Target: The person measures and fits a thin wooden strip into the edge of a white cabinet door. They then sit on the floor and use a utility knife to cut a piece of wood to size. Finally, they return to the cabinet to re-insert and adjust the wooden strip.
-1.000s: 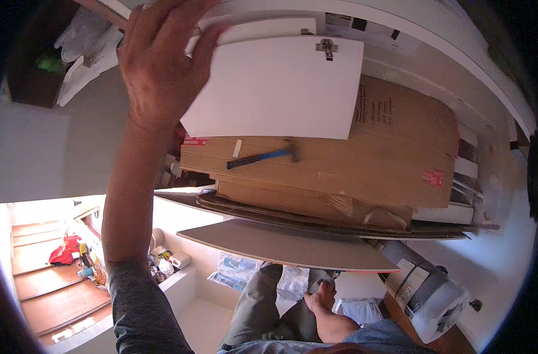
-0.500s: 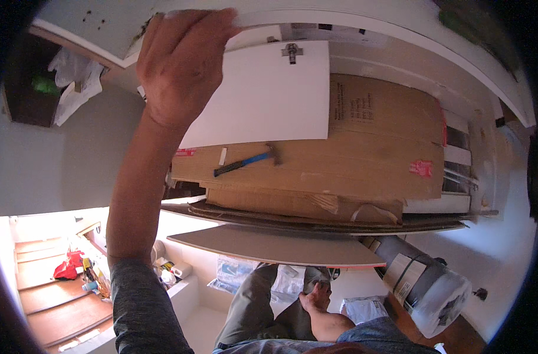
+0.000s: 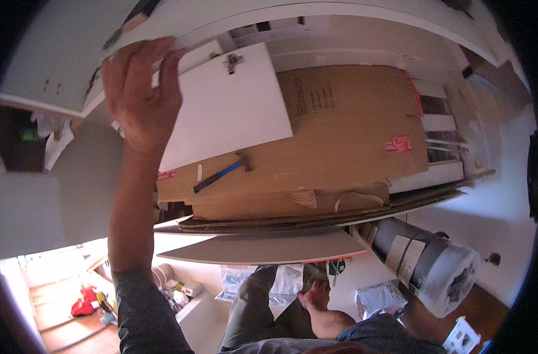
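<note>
My left hand (image 3: 142, 97) reaches up at the upper left, its fingers curled over the edge of a white cabinet panel (image 3: 39, 97). Below it a white door panel (image 3: 233, 112) with a metal hinge (image 3: 232, 62) lies on a large flat cardboard box (image 3: 351, 124). A claw hammer (image 3: 222, 172) with a blue and black handle rests on the cardboard, apart from both hands. Low in the picture, my right hand (image 3: 316, 295) lies against my trouser leg near the knee. Its fingers are partly seen, with no tool visible in it.
A thin board (image 3: 263, 248) juts out just above my legs. To the right stands a grey roll wrapped in clear plastic (image 3: 422, 265). A plastic-wrapped packet (image 3: 380, 298) lies near it. Wooden steps (image 3: 74, 324) with a red bag (image 3: 85, 301) are at the lower left.
The view has tilted, so the cardboard, hammer and door panel sit further left in the picture. My left hand keeps its place on the panel edge; my right hand stays on my leg.
</note>
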### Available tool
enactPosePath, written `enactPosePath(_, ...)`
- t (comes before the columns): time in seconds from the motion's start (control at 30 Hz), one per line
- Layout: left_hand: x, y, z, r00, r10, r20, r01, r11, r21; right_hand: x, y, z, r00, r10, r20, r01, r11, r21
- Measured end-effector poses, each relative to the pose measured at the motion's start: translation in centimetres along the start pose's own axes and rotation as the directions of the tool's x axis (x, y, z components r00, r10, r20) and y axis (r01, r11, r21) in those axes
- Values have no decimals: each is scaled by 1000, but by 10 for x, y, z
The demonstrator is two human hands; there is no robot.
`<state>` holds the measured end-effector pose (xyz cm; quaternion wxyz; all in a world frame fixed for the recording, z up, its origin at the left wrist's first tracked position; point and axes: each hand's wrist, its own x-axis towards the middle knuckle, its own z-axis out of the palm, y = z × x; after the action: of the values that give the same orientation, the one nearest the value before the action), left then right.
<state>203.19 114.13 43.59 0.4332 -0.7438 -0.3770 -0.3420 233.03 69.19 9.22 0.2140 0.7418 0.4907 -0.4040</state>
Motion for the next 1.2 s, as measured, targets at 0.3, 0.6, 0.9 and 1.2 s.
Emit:
enactPosePath(0.3,43,50,35,988,149,-38,-152,983,-100,3,10,1,1000,-5,14,4,998,68)
enactPosePath(0.6,107,123,77,978,194,-79,-208,947,-243,3,11,-8,991,72,113,-96,970,225)
enactPosePath(0.9,175,209,133,949,259,-180,-307,890,-337,4,18,-12,962,119,244,-195,928,319)
enactPosePath(1.2,229,295,170,948,246,-204,-306,880,-362,0,26,-3,987,117,112,-150,924,352)
